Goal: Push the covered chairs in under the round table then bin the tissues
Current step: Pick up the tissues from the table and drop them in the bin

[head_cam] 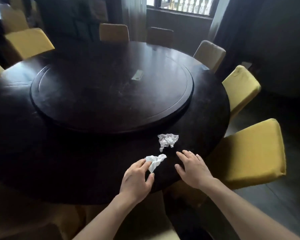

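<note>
Two crumpled white tissues lie on the near edge of the dark round table (93, 161). My left hand (137, 179) pinches the nearer tissue (154, 161) between thumb and fingers. The farther tissue (168, 140) lies free a little beyond my right hand (192, 168), which hovers flat over the table with fingers spread and holds nothing. Yellow-covered chairs ring the table; the nearest one (253, 151) stands at the right with its back against the table edge.
A raised turntable (111, 94) fills the table's middle, with a small flat card (137, 77) on it. More covered chairs (241, 87) stand along the right, far side and left (29, 42). A window (180, 6) is at the back. Dark floor lies at the right.
</note>
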